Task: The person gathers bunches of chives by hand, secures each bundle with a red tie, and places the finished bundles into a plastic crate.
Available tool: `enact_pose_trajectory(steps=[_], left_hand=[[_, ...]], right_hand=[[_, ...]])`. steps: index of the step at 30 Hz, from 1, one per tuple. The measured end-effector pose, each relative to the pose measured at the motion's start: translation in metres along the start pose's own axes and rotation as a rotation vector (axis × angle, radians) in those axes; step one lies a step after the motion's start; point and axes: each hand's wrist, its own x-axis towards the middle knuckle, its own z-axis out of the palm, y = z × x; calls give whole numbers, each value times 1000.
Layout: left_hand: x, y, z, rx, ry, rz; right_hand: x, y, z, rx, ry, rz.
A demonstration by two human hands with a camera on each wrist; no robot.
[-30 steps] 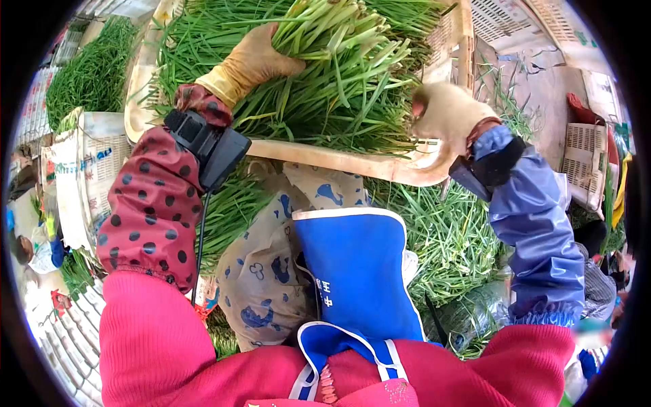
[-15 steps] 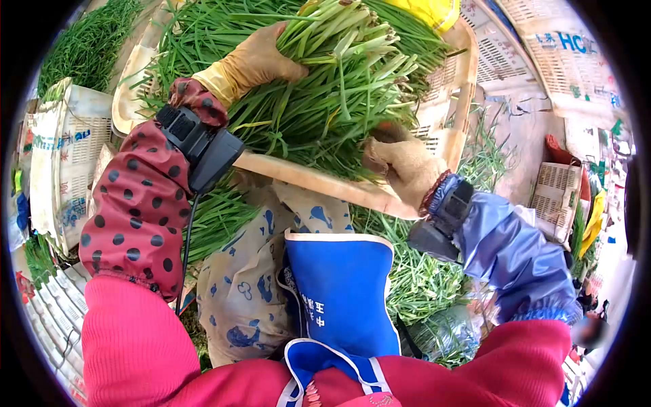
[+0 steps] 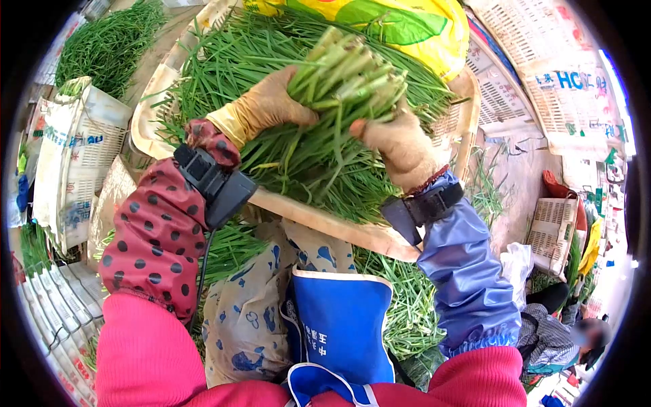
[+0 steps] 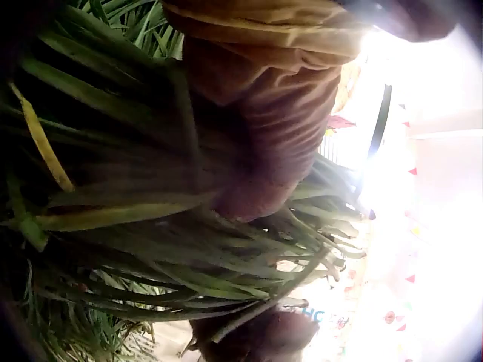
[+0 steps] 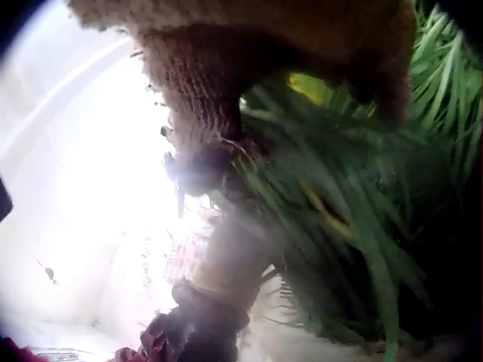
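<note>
Green bunch [image 3: 346, 85] gripped between two gloved hands, over the crate [image 3: 325, 220].
Left hand [image 3: 271, 105]: grip closed round the bunch near its pale ends. Right hand [image 3: 401, 146]: grip closed on the opposite side, thumb against the stalks. Leaves trail toward the crate's near rim; loose greens [image 3: 234, 47] lie beneath; yellow bag [image 3: 437, 41] at far edge.

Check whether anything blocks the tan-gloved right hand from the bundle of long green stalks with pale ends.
Nothing visible does: the right hand is against one side of the bundle, and the yellow-cuffed left hand grips the other.
</note>
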Motion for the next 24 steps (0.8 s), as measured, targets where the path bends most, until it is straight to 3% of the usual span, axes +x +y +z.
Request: enact_pose_trajectory(steps=[1, 2, 3, 6, 7, 8, 10, 11, 12, 13, 14, 17, 19, 20, 21, 22, 24], left_hand=[[-4, 3, 4, -61, -4, -36], [-8, 15, 14, -124, -9, -74], [-5, 19, 16, 18, -42, 74], [-18, 51, 20, 217, -10, 56], [-20, 64, 20, 56, -69, 94], [-22, 61, 17, 138, -103, 103], [-28, 45, 3, 302, -183, 142], [-22, 26, 2, 760, -213, 463], [-24, -53, 4, 474, 3, 179], [-29, -78, 11, 272, 103, 59], [-37, -63, 20, 108, 168, 15], [-45, -26, 35, -176, 276, 37], [-43, -12, 41, -243, 318, 72], [-39, -11, 44, -168, 320, 113], [-30, 0, 38, 308, 327, 292], [-39, 8, 41, -145, 303, 31], [-31, 21, 45, -188, 393, 114]], right_hand=[[9, 8, -1, 92, 12, -172], [15, 5, 8, 246, 59, -193], [18, 1, 9, 179, 13, -218], [22, -13, 22, -14, -31, -235], [22, -15, 28, -77, -23, -230], [25, -17, 35, -64, 32, -146], [28, -8, 54, -180, 273, -150], [19, -16, 67, -346, 369, -143], [17, -17, 76, -429, 421, -82], [10, -29, 79, -425, 382, -25], [4, -38, 81, -421, 341, 31], [-7, -27, 84, -491, 304, -168], [-8, -39, 74, -730, 183, 25], [-9, -47, 68, -846, 115, 121], [-10, -55, 63, -900, 51, 139], [-16, -58, 54, -1092, -6, 151], [-30, -54, 25, -1107, -40, -29]])
